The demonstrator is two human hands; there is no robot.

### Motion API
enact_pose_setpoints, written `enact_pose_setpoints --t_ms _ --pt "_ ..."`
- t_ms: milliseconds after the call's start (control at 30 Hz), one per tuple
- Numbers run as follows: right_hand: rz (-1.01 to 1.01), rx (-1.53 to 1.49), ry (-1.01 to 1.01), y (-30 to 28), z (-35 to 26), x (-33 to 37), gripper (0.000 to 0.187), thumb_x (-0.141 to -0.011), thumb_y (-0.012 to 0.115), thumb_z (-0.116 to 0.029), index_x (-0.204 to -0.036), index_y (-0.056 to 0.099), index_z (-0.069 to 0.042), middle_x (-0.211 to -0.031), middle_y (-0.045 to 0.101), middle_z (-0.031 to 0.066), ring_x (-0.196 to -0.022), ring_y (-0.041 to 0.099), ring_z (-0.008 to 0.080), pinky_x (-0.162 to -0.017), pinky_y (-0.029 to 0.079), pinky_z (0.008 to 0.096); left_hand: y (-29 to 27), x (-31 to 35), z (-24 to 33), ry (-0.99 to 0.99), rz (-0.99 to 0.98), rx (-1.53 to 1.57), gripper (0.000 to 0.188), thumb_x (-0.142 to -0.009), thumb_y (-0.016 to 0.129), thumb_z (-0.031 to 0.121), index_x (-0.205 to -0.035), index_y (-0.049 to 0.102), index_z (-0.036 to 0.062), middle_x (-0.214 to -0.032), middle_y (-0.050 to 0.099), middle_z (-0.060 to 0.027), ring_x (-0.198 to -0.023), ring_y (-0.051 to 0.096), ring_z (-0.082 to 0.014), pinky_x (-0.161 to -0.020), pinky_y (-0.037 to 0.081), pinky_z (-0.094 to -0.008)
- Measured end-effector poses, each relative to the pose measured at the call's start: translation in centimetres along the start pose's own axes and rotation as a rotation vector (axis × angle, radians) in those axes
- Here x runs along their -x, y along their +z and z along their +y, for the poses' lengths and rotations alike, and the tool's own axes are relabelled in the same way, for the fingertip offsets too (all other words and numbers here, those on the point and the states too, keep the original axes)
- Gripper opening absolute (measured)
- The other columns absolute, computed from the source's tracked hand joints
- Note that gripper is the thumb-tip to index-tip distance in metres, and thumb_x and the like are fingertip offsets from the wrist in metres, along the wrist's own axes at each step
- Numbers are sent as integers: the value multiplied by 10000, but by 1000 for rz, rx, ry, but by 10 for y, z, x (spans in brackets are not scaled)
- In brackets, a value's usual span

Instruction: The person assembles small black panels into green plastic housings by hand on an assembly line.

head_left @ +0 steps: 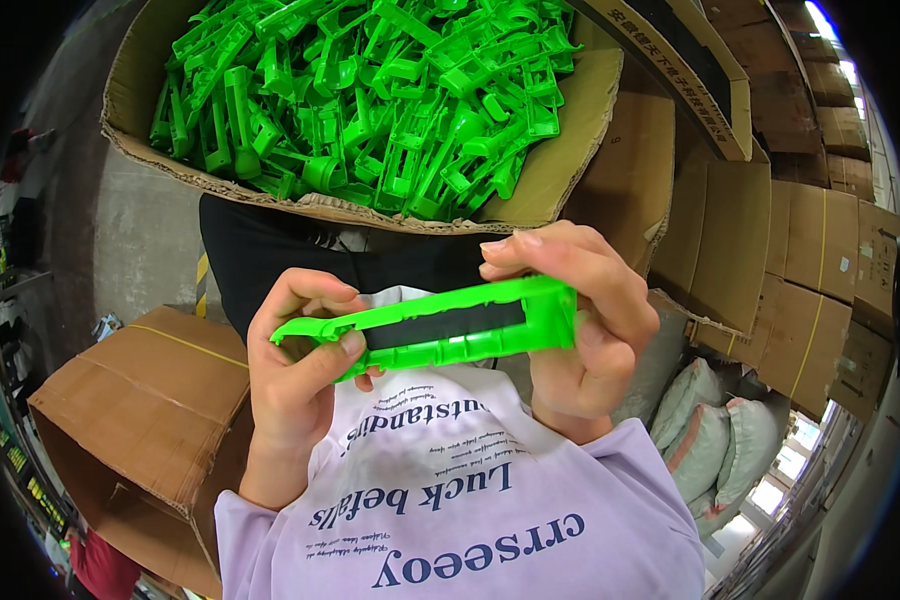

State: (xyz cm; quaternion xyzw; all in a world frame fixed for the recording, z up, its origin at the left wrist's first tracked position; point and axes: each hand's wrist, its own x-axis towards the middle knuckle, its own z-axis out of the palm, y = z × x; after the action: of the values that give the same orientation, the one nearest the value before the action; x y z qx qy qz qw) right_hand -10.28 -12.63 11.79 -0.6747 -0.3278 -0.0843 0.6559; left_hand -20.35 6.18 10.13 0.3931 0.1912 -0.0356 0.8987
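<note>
A bright green plastic frame [450,350], long and hollow with a rectangular opening, is held level in front of my chest. My left hand [305,350] pinches its narrower left end between thumb and fingers. At the wider right end, my right hand [595,320] is closed round the frame, fingers over the top edge and thumb side behind. Beyond my hands stands an open cardboard box [560,195] heaped with many similar green plastic parts [370,110], lying in a jumble.
An open, tilted carton [150,370] lies at my left on the floor. To the right are open box flaps [710,230], stacked cartons [810,250] and stuffed white woven sacks [720,440]. Behind the carton, a person in red [105,565] shows at the lower left.
</note>
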Motion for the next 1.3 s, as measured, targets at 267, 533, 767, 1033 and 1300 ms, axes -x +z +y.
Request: enact_pose_setpoints --t_ms 267,533,767,1033,1300 --pt "-219 140 314 17 -18 -15 477 -593 780 37 -1050 658 -32 -893 690 137 -730 687 216 -650 566 296 3 1 -1 228 90 -384 375 -715 680 -138 -1023 525 8 -844 646 -91 -717 621 -123 -596 511 -236" --pt "-308 197 237 16 -13 -13 367 -620 730 89 -975 683 11 -825 708 133 -758 711 212 -646 561 261 -7 1 -2 321 99 -503 398 -694 703 -140 -1065 612 -28 -811 688 -102 -733 648 -125 -670 516 -231" --pt "-276 232 148 17 -8 -14 250 -591 724 78 -822 709 -18 -721 677 98 -617 659 179 -536 500 241 -11 -3 -11 359 51 -440 490 -680 694 -160 -1145 630 -19 -845 699 -118 -750 657 -129 -719 523 -236" --pt "-273 218 271 -20 7 -11 199 -645 686 91 -815 690 -13 -740 662 100 -668 657 190 -561 498 269 12 -24 -14 213 -110 -546 728 -721 742 -34 -1374 427 34 -1026 672 -140 -917 648 -176 -781 510 -269" --pt "954 407 557 -166 2 61 242 -882 579 -72 -1116 586 -11 -1065 627 130 -846 639 191 -595 546 263 -10 -86 11 288 -164 -741 455 -828 691 120 -1237 534 -4 -1177 607 -150 -1104 578 -212 -849 507 -305"
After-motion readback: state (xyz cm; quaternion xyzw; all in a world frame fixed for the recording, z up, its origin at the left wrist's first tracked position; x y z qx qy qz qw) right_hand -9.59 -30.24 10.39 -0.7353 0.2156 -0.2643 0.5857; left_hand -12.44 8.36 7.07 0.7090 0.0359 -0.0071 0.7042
